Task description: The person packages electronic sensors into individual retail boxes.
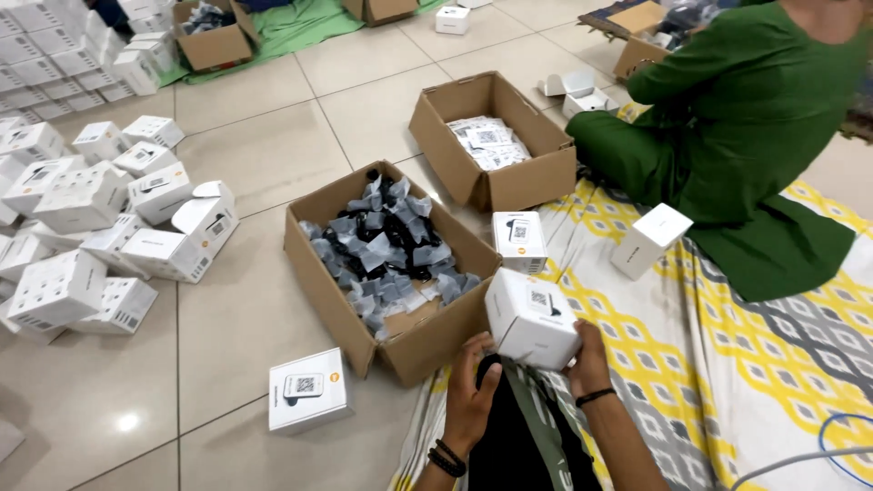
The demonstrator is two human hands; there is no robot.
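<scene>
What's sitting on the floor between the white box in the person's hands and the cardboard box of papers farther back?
In the head view, one upright white box stands between the held white box and the cardboard box of papers.

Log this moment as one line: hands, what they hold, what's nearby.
left hand: under white box | right hand: gripping it | beside: open carton of bagged parts | co-worker: seated on mat

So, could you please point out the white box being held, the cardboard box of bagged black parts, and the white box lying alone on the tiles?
White box in hands (530, 318), head view, on its front face.
Cardboard box of bagged parts (320, 277), head view, on its left outer wall.
Lone white box (307, 389), head view, on its top face.
</scene>
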